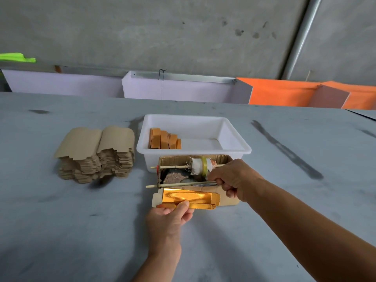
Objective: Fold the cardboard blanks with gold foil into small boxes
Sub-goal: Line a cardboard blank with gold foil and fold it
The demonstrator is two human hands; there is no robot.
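Left hand (pixel 171 215): thumb and fingers pinch the gold-foil blank (pixel 189 197), held just above the table (pixel 81 220).
Right hand (pixel 232 181): fingers curled at the cardboard tape holder (pixel 193 171); what they grip is unclear.
Blank stack (pixel 97 153): left of the white tub (pixel 193 135).
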